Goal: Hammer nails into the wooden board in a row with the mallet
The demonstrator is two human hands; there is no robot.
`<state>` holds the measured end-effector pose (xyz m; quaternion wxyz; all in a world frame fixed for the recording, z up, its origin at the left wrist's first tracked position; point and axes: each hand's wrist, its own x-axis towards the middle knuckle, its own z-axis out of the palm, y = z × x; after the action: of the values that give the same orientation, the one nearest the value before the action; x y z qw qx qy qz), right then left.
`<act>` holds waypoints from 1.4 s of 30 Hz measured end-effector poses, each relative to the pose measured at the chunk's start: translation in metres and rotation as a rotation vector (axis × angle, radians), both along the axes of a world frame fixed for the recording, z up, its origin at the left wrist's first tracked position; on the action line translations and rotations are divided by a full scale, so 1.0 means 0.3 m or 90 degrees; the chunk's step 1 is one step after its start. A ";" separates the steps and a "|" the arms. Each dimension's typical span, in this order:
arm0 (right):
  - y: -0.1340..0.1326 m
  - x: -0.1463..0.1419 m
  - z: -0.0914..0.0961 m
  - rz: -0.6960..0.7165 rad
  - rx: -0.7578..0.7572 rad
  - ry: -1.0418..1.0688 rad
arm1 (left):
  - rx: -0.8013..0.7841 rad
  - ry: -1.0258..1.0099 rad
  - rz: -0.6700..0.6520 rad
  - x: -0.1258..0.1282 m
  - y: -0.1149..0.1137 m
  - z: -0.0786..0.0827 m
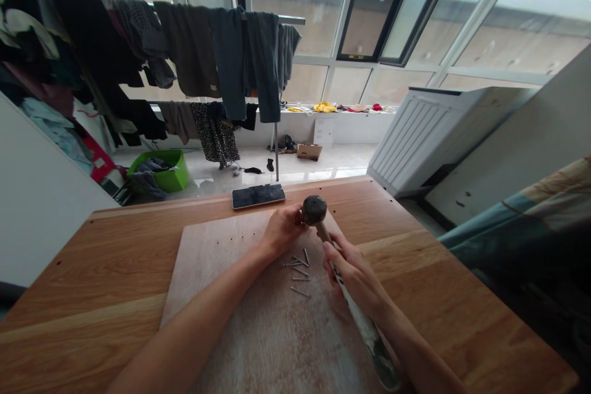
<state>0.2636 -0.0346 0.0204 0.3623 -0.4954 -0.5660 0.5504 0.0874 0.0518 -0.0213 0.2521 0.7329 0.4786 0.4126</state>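
Observation:
My right hand is wrapped round the handle of a hammer, whose dark round head sits raised over the far part of a pale wooden board. My left hand is closed in a pinch right beside the hammer head, low on the board; what it pinches is too small to make out. Several loose nails lie on the board between my two hands.
The board lies on a wooden table. A phone lies flat at the table's far edge. Beyond stand a clothes rack with hanging garments, a green basket on the floor and a white cabinet at right.

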 end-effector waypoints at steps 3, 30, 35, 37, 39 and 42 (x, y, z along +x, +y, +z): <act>0.002 -0.003 0.001 -0.017 -0.023 0.044 | -0.013 -0.016 -0.019 -0.002 -0.002 0.002; 0.018 0.016 0.000 -0.076 -0.016 0.086 | -0.182 0.276 -0.212 -0.078 -0.103 0.140; 0.017 0.013 0.001 -0.074 -0.012 0.080 | -0.166 0.250 -0.198 -0.073 -0.106 0.136; 0.016 0.011 0.004 -0.075 -0.017 0.079 | -0.153 0.226 -0.203 -0.070 -0.108 0.136; 0.016 0.009 0.007 -0.077 -0.023 0.076 | -0.153 0.193 -0.220 -0.066 -0.109 0.133; 0.017 0.007 0.008 -0.077 -0.030 0.075 | -0.164 0.147 -0.244 -0.063 -0.108 0.125</act>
<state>0.2658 -0.0294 0.0227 0.4160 -0.5037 -0.4998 0.5687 0.0684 0.0192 0.0161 0.3603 0.8145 0.4051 0.2066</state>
